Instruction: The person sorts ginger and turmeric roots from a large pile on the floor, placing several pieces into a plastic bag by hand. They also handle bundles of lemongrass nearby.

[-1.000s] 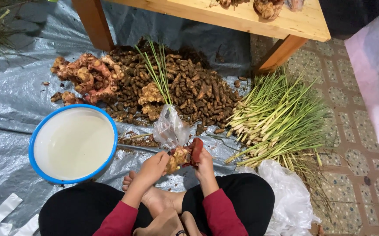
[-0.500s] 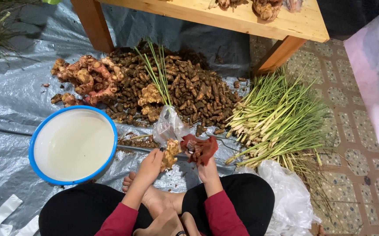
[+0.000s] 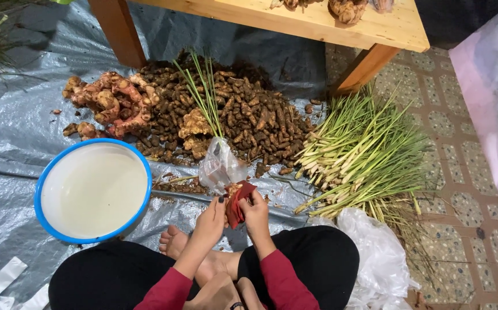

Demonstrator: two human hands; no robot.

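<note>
Hands meet just above the person's bare foot [image 3: 174,241]. The left hand [image 3: 211,218] and the right hand [image 3: 256,211] are both closed around a red cloth [image 3: 236,206], which sits between the two palms and hangs a little below the fingers. A pale root [image 3: 233,188] pokes out at the top of the cloth, just above the left thumb; how much of it the fingers press on I cannot tell. Directly beyond the grip, touching the cloth's upper edge, stands a clear bag [image 3: 219,166] with green stalks [image 3: 206,97] rising from it. Left of the left hand lies a blue-rimmed basin [image 3: 47,175]. Farther beyond the bag spreads a heap of brown roots [image 3: 260,123]. Right of the right hand lies a lemongrass bundle [image 3: 369,155], and nearer the knee a white bag [image 3: 381,258].
</note>
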